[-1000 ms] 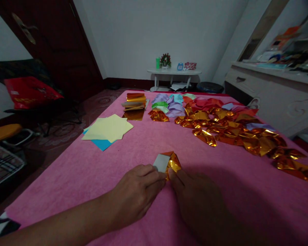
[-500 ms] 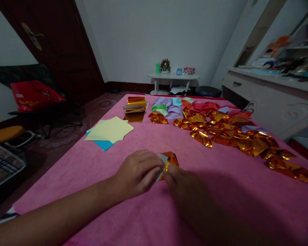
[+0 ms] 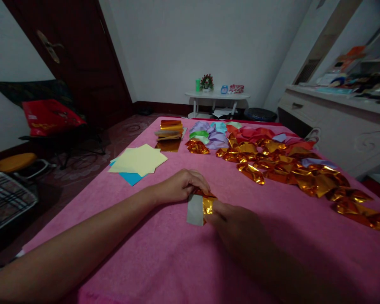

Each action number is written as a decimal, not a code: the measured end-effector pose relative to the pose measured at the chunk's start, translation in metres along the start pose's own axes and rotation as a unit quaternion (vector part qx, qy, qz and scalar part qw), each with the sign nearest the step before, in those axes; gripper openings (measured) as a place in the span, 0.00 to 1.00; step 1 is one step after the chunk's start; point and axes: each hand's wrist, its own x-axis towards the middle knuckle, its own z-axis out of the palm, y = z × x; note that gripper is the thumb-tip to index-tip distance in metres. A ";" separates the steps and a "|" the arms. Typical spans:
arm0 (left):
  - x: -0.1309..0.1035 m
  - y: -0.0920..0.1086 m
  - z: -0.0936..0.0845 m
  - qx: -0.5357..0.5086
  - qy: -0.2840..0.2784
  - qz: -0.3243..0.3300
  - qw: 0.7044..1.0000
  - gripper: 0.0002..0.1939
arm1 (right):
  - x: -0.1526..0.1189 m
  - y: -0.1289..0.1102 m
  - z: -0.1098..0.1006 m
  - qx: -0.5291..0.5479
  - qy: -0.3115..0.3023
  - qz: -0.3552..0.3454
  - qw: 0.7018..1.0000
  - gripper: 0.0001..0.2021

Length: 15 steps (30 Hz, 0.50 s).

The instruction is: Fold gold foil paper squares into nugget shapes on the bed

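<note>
Moved: my left hand [image 3: 183,185], to foil piece's [image 3: 195,210] far edge
Left fingers: half-curled, touching
Right hand [image 3: 239,221]: curled, right edge; grips, can't tell

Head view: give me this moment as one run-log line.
left hand: at far edge of gold-and-grey piece | right hand: at its right side | yellow sheets: left, over blue sheet | gold foil shapes: right

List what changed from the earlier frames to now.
Left hand moved farther out, from the left side of the folded foil piece to its far edge, uncovering more grey surface. Right hand stays at the gold side; yellow sheets, foil pile unchanged.
</note>
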 end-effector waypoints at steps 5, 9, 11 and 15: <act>-0.012 -0.006 -0.004 0.064 -0.010 0.020 0.998 0.21 | 0.004 0.010 -0.006 0.012 -0.004 0.020 1.000 0.09; -0.020 -0.004 -0.007 0.092 -0.027 0.040 0.995 0.24 | 0.003 0.003 -0.012 0.075 -0.011 0.013 0.997 0.05; -0.021 -0.003 -0.007 0.089 -0.034 0.047 0.994 0.25 | 0.002 -0.004 -0.012 0.078 -0.003 0.008 0.997 0.05; -0.019 -0.002 -0.006 0.080 -0.032 0.045 0.995 0.28 | 0.002 -0.016 -0.002 0.018 0.030 -0.027 0.999 0.06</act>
